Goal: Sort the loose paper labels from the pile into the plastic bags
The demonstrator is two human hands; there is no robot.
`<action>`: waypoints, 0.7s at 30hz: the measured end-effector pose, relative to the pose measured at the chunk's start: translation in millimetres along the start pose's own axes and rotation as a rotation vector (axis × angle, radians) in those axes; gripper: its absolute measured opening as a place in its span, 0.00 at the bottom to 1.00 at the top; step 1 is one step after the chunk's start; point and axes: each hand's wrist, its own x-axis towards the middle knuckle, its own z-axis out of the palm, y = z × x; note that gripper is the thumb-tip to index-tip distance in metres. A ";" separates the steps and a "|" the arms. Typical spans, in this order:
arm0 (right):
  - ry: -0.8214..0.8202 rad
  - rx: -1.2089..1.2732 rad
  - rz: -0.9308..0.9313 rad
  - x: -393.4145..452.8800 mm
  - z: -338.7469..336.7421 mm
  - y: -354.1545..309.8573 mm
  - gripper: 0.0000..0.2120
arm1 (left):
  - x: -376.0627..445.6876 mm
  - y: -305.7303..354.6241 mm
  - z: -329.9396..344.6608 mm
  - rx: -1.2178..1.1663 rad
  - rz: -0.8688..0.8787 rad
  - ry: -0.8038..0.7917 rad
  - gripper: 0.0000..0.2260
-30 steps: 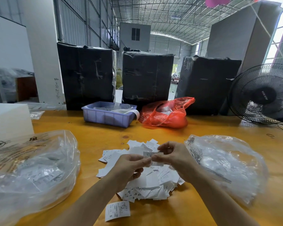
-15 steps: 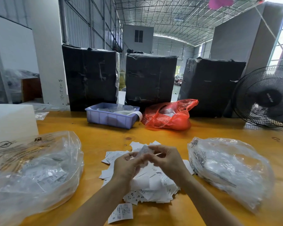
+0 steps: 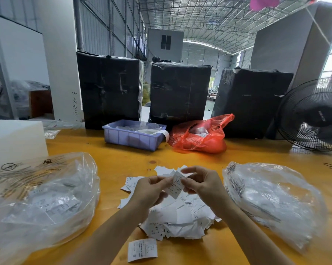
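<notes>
Together, both hands (image 3: 177,185) pinching one label (image 3: 175,185) above pile (image 3: 177,217).

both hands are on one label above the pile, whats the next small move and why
Probably read its size, then drop it into the matching bag. Both hands pinch one label, seemingly marked S, above the pile; clear bags lie either side.
</notes>
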 end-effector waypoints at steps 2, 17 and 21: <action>0.006 -0.024 -0.024 -0.5 -0.2 -2.0 0.06 | 1.2 0.5 -2.6 0.027 -0.001 -0.002 0.08; -0.024 -0.003 0.072 -2.1 4.3 2.3 0.06 | -2.4 -5.7 5.4 -0.192 -0.046 0.052 0.09; 0.032 0.050 0.076 -3.3 4.1 0.4 0.10 | -1.3 -4.7 1.1 -0.094 -0.037 -0.058 0.08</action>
